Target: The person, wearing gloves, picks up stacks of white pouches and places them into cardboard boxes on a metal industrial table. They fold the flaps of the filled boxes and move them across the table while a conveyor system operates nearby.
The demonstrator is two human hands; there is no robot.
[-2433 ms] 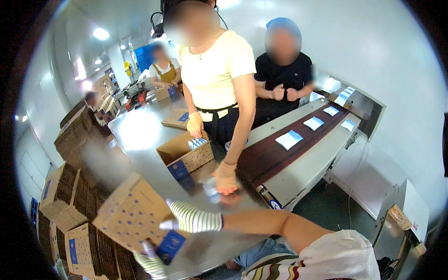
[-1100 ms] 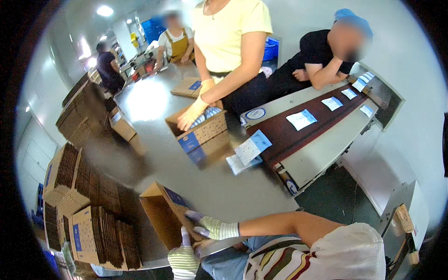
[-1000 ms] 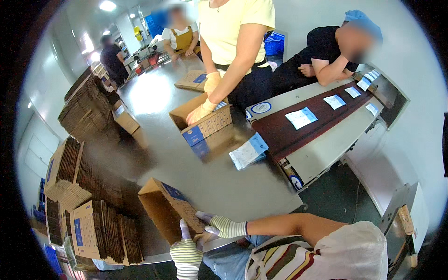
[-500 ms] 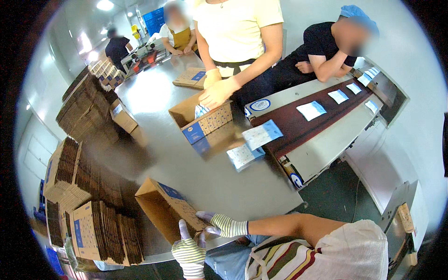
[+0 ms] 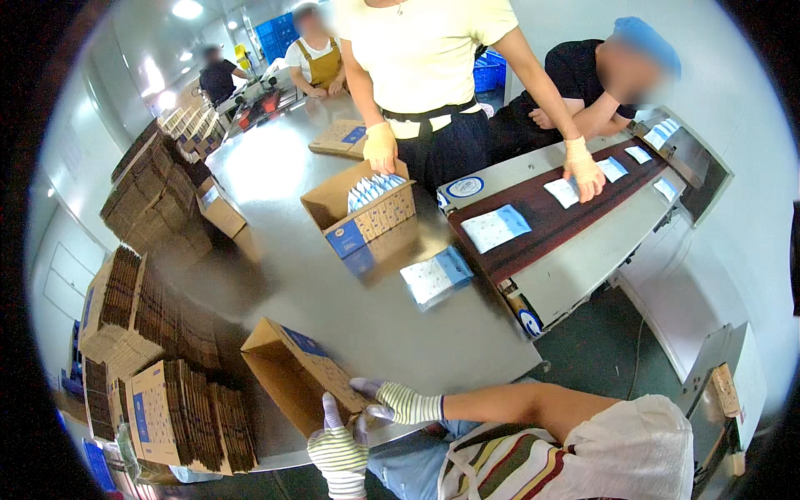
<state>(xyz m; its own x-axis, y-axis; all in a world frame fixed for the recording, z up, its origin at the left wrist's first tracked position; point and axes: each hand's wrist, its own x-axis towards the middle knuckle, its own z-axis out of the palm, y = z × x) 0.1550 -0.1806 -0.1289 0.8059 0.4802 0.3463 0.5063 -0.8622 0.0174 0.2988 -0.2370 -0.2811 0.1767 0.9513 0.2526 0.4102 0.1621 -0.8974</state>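
Both my hands wear striped knit gloves and grip an open brown cardboard box (image 5: pixel 287 375) with blue panels, tilted at the table's near edge. My left hand (image 5: pixel 337 454) is closed on its near corner, thumb up against the wall. My right hand (image 5: pixel 400 402) grips the right-hand wall close by. The visible part of the box's inside is bare. Across the table, a second cardboard box (image 5: pixel 392 215) holds an upright row of white-and-blue packets (image 5: pixel 373 192). A co-worker in yellow keeps one gloved hand (image 5: pixel 381 148) at that box and the other (image 5: pixel 585 169) over a packet on the belt.
Flattened cartons (image 5: pixel 187 408) stand in tall stacks along the left. A dark red conveyor belt (image 5: pixel 517 254) carries several packets toward the metal table (image 5: pixel 467 350). One loose packet (image 5: pixel 435 277) lies by its end. Another person in a blue cap leans beside the belt.
The co-worker's hand has left the far box and reached over the belt, baring the packet row. Packets on the belt have come nearer; one shows at its end instead of two. My hands stay put.
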